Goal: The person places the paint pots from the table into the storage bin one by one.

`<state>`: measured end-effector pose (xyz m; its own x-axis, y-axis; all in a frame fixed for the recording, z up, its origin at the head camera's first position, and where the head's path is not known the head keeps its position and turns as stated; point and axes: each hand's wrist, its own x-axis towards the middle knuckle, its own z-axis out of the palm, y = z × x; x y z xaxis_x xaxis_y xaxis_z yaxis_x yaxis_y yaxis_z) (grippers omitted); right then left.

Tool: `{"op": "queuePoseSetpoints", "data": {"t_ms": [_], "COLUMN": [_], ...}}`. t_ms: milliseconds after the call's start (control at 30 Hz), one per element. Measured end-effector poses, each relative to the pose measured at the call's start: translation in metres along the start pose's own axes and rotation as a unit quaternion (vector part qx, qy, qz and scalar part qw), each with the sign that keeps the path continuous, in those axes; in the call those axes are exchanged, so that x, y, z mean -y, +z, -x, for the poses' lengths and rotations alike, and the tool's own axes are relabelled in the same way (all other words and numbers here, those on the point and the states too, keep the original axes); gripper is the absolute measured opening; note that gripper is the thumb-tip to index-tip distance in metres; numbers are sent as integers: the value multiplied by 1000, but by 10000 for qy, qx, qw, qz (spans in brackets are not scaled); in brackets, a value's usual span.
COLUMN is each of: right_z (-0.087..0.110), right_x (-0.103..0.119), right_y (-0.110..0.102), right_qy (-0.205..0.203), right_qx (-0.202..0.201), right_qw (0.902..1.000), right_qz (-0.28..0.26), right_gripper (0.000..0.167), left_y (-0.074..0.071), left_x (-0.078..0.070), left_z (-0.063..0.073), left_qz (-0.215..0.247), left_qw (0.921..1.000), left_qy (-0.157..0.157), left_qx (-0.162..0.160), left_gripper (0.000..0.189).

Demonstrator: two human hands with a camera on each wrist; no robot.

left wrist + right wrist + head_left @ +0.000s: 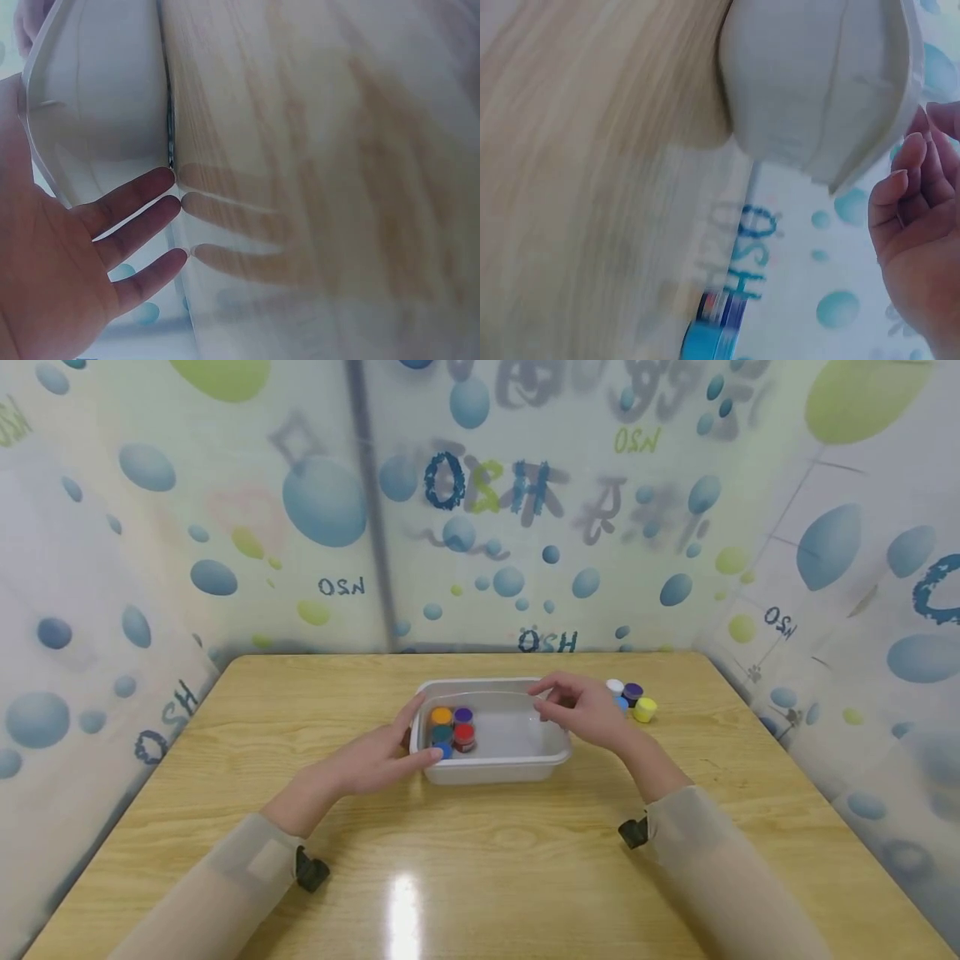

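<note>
A white plastic basin (491, 770) stands on the table, with several small lidded jars (464, 737) in its left part. Orange, purple, teal, red and blue lids show. My left hand (382, 760) rests at the basin's left end, its thumb over the near rim beside the blue lid. In the left wrist view, three straight, spread fingers (139, 238) lie along the basin's outer wall. My right hand (581, 706) is over the right end, fingers loosely bent near the rim. Nothing shows between its fingertips (911, 150) in the right wrist view.
More small jars (643, 710) with white, purple, blue and yellow lids stand on the table (450, 860) just beyond my right hand. Patterned curtain-like walls (480, 568) enclose the table's back and sides.
</note>
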<state>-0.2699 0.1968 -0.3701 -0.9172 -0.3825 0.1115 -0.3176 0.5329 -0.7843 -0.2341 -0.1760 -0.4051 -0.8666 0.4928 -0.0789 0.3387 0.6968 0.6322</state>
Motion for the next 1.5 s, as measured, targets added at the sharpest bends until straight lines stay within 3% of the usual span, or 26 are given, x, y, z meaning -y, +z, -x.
{"op": "queuePoseSetpoints", "data": {"t_ms": [167, 867, 1133, 1500], "right_z": [16, 67, 74, 68], "right_x": [-16, -77, -99, -114], "right_y": [-16, -68, -88, -106], "right_qy": [106, 805, 1075, 1555], "right_qx": [-229, -103, -164, -319], "right_qw": [9997, 9944, 9908, 9817], "right_qz": [-44, 674, 803, 1052], "right_gripper": [25, 34, 38, 48], "left_y": [0, -1, -1, -1], "left_x": [0, 2, 3, 1], "left_z": [1, 0, 0, 0], "left_qz": [-18, -17, -21, 2], "left_qw": [10000, 10000, 10000, 10000], "left_qy": [0, -26, -32, -53], "left_qx": [-32, 12, 17, 20], "left_gripper": [107, 107, 108, 107]}}
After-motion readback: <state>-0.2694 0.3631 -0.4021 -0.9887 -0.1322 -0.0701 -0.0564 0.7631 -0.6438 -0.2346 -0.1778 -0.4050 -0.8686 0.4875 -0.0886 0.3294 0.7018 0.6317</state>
